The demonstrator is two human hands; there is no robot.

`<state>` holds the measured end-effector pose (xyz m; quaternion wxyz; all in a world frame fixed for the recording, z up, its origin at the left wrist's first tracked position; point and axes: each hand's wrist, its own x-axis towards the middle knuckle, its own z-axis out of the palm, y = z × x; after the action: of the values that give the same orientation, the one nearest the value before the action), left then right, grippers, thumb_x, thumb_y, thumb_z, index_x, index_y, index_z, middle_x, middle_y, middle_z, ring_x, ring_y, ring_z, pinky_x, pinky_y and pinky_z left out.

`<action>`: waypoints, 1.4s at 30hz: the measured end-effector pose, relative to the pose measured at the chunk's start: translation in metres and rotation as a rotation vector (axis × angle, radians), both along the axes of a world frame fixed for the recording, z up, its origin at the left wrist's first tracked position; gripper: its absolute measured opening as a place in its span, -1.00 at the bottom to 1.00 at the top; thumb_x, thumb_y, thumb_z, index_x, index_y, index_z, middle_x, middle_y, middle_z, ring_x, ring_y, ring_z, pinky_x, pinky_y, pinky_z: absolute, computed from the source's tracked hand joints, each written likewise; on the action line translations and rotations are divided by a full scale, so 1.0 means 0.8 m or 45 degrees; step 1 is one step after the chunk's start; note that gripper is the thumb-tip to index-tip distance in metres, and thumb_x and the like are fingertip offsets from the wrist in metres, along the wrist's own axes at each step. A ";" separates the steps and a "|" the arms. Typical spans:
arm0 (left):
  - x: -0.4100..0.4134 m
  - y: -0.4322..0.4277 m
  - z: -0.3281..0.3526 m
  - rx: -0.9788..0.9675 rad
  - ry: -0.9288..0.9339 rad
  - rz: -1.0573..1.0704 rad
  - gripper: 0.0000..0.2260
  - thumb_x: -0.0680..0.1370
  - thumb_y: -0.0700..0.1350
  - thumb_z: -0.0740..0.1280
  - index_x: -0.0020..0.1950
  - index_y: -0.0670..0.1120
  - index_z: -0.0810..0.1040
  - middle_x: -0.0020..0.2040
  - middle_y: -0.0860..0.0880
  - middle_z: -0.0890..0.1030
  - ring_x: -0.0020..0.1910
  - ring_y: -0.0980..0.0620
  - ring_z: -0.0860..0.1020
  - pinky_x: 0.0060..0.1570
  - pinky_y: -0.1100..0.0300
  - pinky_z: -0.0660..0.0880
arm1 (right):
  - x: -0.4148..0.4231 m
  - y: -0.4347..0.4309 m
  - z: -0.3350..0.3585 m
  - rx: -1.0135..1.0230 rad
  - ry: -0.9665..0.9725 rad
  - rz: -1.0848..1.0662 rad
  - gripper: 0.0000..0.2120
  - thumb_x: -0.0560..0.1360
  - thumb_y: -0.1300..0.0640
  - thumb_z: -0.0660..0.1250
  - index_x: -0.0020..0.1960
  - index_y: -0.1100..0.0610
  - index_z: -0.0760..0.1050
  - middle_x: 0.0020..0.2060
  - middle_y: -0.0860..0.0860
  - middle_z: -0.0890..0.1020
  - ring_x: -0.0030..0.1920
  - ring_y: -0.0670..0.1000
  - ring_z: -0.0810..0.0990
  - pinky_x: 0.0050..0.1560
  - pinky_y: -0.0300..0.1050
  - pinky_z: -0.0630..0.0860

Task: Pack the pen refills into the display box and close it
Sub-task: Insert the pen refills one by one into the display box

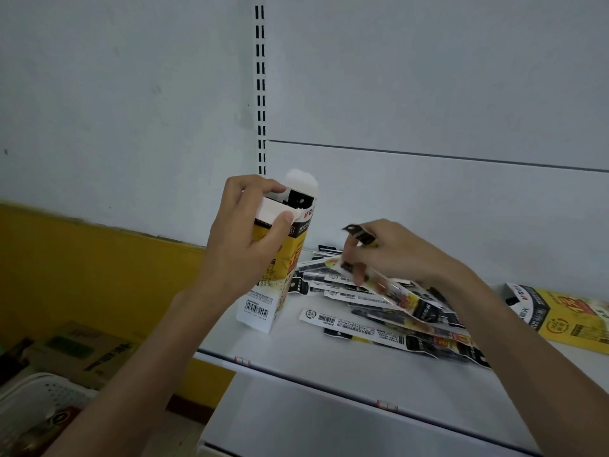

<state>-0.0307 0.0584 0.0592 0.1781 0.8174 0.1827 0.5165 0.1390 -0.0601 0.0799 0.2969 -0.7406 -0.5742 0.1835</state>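
A yellow, white and black display box (pixel 263 305) stands upright on the white shelf (pixel 329 367). My left hand (pixel 244 242) grips it round the upper part, thumb on a white top flap. The top is open and black refill packs show inside. To its right lies a loose pile of flat pen refill packs (pixel 379 311), black, white and yellow. My right hand (pixel 382 249) is over the pile's far end and pinches refill packs (pixel 361 234) lifted off it.
A second flattened yellow and black box (pixel 560 315) lies at the shelf's right. The white back panel with a slotted upright (pixel 260 94) rises behind. Down left, on the floor, are cardboard cartons (pixel 82 351) and a white plastic basket (pixel 43 390). The shelf edge runs across the front.
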 end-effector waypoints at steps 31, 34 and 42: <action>-0.023 0.010 0.027 -0.092 0.197 0.090 -0.56 0.37 0.05 0.13 0.23 0.09 0.46 0.05 0.09 0.29 -0.01 0.21 0.33 -0.21 0.48 0.28 | -0.006 0.052 -0.054 -0.378 -0.505 0.072 -0.93 0.45 0.16 0.31 -0.07 0.10 0.51 -0.20 -0.06 0.53 -0.18 -0.03 0.50 -0.17 -0.19 0.45; -0.025 0.013 0.028 -0.096 0.196 0.021 -0.63 0.37 0.02 0.13 0.14 0.18 0.48 -0.04 0.18 0.29 0.00 0.41 0.33 -0.20 0.46 0.31 | 0.002 0.053 -0.042 -0.201 -0.414 0.035 -0.85 0.48 0.19 0.23 -0.26 0.11 0.47 -0.34 -0.04 0.51 -0.34 -0.05 0.43 -0.30 -0.20 0.38; -0.025 0.015 0.024 -0.082 0.189 -0.070 -0.89 0.39 0.04 0.18 -0.16 0.26 0.41 0.01 0.11 0.32 0.05 0.32 0.37 -0.25 0.50 0.37 | 0.009 0.061 0.015 0.412 0.620 -0.255 -0.72 0.64 0.07 0.02 -0.14 0.17 0.40 -0.36 0.08 0.61 -0.48 0.01 0.56 -0.43 -0.17 0.52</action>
<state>-0.0506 0.0707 0.0781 0.2044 0.8520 0.1893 0.4433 0.1459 -0.0111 0.0923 0.5564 -0.6710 -0.4320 0.2316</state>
